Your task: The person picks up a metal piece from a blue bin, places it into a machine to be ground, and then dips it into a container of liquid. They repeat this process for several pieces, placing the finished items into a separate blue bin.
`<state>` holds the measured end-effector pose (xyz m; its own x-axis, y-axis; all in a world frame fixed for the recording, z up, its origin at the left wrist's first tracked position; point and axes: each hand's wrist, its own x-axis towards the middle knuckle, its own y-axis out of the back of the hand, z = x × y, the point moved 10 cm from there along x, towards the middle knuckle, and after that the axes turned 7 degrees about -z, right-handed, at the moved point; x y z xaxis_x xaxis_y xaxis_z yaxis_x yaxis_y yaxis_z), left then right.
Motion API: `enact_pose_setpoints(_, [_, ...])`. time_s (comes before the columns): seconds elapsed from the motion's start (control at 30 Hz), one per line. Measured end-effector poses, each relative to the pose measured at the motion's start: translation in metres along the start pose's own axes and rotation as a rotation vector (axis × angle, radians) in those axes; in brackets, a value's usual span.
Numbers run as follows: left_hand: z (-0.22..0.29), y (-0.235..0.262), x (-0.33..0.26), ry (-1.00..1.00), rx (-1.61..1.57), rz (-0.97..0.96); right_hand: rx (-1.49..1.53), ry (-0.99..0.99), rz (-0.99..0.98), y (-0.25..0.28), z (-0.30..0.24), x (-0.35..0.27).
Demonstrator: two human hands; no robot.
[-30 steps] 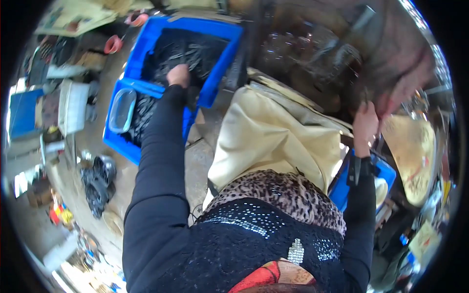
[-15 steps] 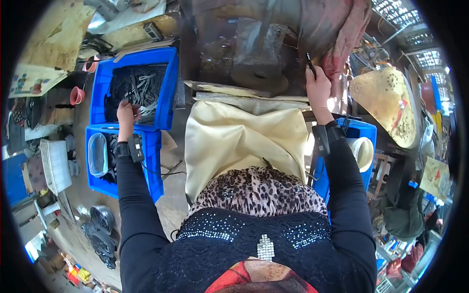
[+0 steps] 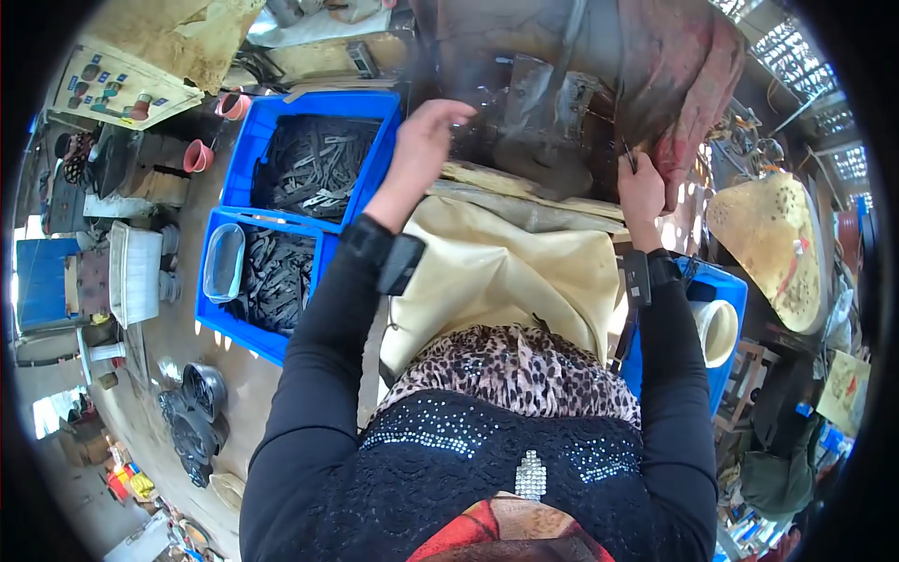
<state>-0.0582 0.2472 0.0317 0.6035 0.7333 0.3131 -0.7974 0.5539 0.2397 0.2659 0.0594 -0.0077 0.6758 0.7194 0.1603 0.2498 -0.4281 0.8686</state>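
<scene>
My left hand (image 3: 426,140) is raised over the near edge of a dark metal machine (image 3: 534,122), fingers pointing at it, just right of the upper blue bin (image 3: 272,122) of dark metal pieces (image 3: 314,169). Whether it holds a piece is hidden. My right hand (image 3: 641,192) is closed on a thin dark rod (image 3: 626,155) at the machine's right side, beside a red cloth (image 3: 674,75). A cream cloth (image 3: 506,272) covers my lap below both hands.
A second blue bin (image 3: 211,309) of dark pieces holds a clear plastic tub (image 3: 223,262). Right of my lap is another blue bin (image 3: 726,290) with a cream roll (image 3: 716,328). A yellow hat-like object (image 3: 773,248) lies far right. Pink cups (image 3: 197,155) and clutter lie on the left floor.
My left hand has left the upper blue bin and swung right and up to the machine. The right hand has stayed at the rod by the red cloth.
</scene>
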Motion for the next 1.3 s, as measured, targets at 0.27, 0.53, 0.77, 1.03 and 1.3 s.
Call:
enact_pose_setpoints(0.27, [-0.049, -0.046, 0.027, 0.033, -0.019, 0.025, -0.246, -0.157, -0.048, -0.003, -0.006, -0.002])
enact_pose_setpoints(0.53, [-0.026, -0.038, 0.013, 0.09, 0.679, 0.181, -0.236, -0.113, -0.047, -0.019, -0.017, 0.001])
enact_pose_setpoints(0.77, [-0.036, -0.068, 0.015, 0.225, 0.861, -0.051, -0.022, 0.068, -0.251, -0.037, 0.049, 0.091])
enact_pose_setpoints(1.03, [-0.034, -0.066, 0.014, 0.315, 0.834, -0.049, 0.058, 0.314, 0.157, 0.072, -0.152, 0.161])
enact_pose_setpoints(1.3, [-0.026, -0.079, 0.023, 0.244, 0.794, -0.042, -0.155, 0.467, 0.146, 0.05, -0.221, 0.182])
